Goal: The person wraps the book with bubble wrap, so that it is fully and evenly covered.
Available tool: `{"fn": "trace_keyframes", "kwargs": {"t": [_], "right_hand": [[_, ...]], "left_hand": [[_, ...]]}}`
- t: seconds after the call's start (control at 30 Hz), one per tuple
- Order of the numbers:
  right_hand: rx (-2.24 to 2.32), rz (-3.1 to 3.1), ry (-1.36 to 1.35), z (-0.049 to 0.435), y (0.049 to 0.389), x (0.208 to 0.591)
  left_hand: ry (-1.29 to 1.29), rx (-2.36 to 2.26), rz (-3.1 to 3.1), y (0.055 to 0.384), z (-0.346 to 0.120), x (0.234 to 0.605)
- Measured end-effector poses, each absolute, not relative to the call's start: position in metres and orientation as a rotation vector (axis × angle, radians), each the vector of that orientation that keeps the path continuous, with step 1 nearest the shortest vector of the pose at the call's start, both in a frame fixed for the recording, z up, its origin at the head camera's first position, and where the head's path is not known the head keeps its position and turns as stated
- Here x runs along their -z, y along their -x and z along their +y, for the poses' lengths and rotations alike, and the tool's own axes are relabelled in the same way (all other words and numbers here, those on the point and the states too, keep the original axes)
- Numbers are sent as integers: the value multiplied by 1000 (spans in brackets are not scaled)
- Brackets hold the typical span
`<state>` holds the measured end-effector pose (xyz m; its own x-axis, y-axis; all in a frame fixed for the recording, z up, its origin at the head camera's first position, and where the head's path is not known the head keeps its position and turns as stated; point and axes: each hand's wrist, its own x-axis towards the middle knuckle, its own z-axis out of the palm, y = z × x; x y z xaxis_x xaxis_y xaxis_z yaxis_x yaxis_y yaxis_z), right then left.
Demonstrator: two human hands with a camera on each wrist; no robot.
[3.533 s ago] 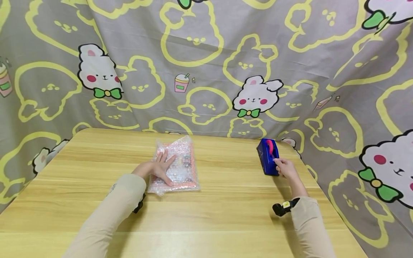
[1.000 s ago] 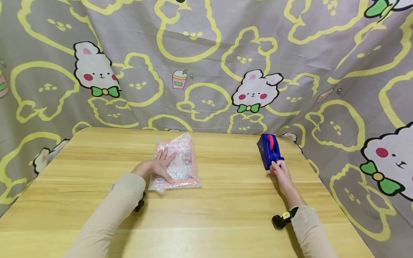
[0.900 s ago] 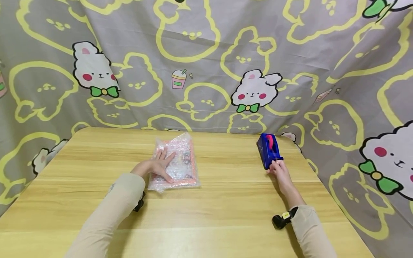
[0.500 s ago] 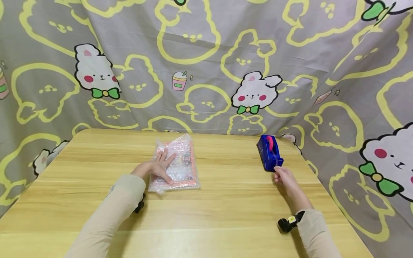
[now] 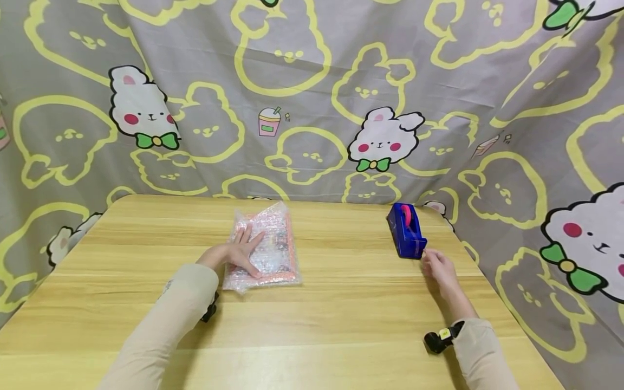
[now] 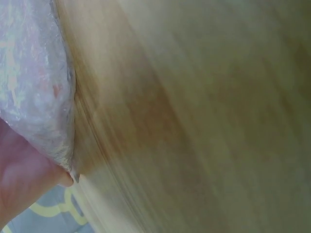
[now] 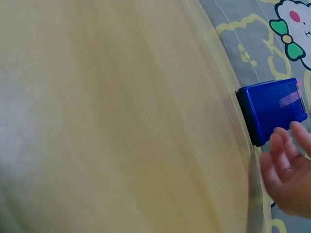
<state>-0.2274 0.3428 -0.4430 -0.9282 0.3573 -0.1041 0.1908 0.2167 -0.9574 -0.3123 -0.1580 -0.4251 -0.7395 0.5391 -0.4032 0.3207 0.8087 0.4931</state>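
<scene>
My left hand (image 5: 242,256) lies with spread fingers on a flat, orange-bordered item in bubble wrap (image 5: 280,257). In the left wrist view, the edge of the wrapped item (image 6: 36,73) shows beside the hand (image 6: 29,177). My right hand (image 5: 440,270) is at the front right corner of a blue tape dispenser (image 5: 405,238) with a pink tape core (image 5: 406,215). In the right wrist view, the loosely bent fingers of this hand (image 7: 291,174) are close to the edge of the dispenser (image 7: 269,109). A clear tape strip (image 7: 291,99) lies over its front face; the right thumb is hidden there.
Both things stand on a wood-grain table (image 5: 336,319), the dispenser near its back right corner. A grey curtain (image 5: 312,32) with rabbit prints hangs behind the table and along its sides. A black wrist camera (image 5: 437,342) is strapped below the right hand.
The right hand has shifted from the dispenser's top, down across its front, to its right corner. A tape strip now shows on the front. The left hand stays on the wrapped item.
</scene>
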Motion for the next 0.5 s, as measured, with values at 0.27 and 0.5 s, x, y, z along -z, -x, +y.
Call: {"fn": "trace_keyframes", "kwargs": {"t": [0.27,0.5], "right_hand": [[-1772,-2192,439,333,233,438],[-1987,-2004,580,323,238,435]], "left_hand": [[-629,-511,2447,311,-160,424],[-637,-524,2449,311,-158,423]]}}
